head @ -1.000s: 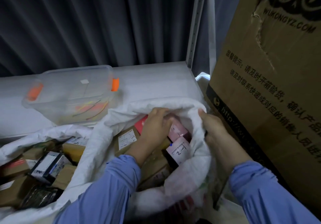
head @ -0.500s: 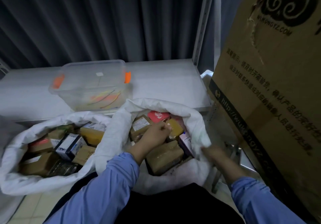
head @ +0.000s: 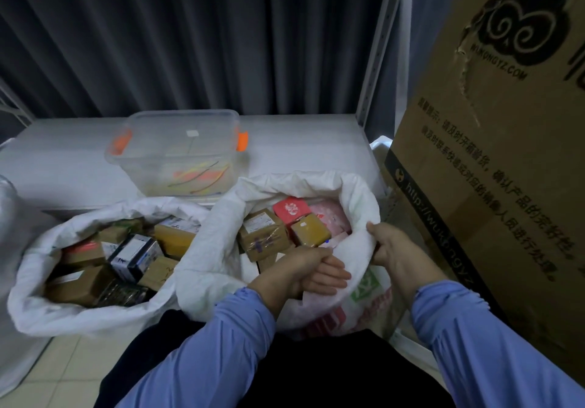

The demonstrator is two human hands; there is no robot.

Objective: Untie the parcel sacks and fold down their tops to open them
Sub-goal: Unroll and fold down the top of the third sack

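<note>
- Right hand (head: 391, 247) grips right sack (head: 300, 182) at its rim.
- Left hand (head: 316, 273) lies on same rim, fingers straight.
- Left sack (head: 79, 315) stands open beside it.

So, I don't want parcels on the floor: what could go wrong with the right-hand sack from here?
Parcels are heaped near the rim of the right sack; if the right hand, gripping that rim, rolls it much lower, the mustard box might slide out. The big cardboard carton stands close beside that hand, so the fold may bunch there.
</note>
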